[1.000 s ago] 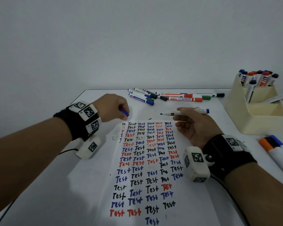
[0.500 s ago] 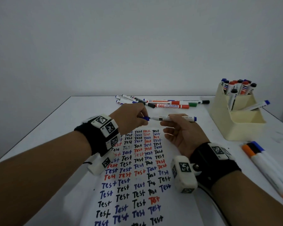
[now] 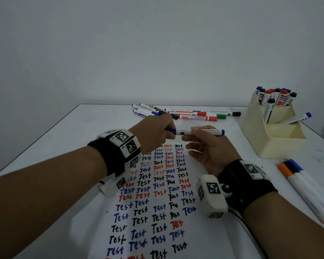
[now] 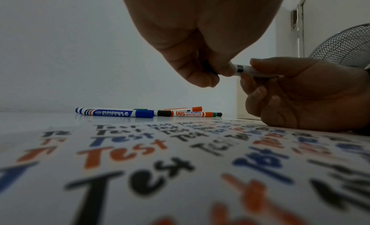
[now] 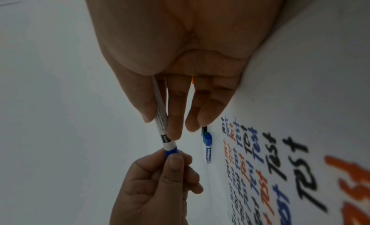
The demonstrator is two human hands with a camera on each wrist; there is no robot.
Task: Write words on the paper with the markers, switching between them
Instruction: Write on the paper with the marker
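Head view: paper point(image 3: 209, 232) mostly filled w/ "Test" rows. Left hand point(image 3: 153, 133) pinches blue cap point(image 3: 171, 131) onto whiteboard marker point(image 3: 200, 132), gripped by right hand point(image 3: 211, 148); likely switching next.

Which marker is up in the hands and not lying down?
The blue-capped marker. The right hand holds its white barrel and the left hand pinches its cap, while the other markers lie on the table or stand in the holder.

Your white table point(image 3: 101, 124) has the paper point(image 3: 157, 212) flat in the middle, loose markers point(image 3: 193, 116) at the far edge, a cream holder point(image 3: 273, 139) on the right, and maybe three fat markers point(image 3: 307, 191) beside it.
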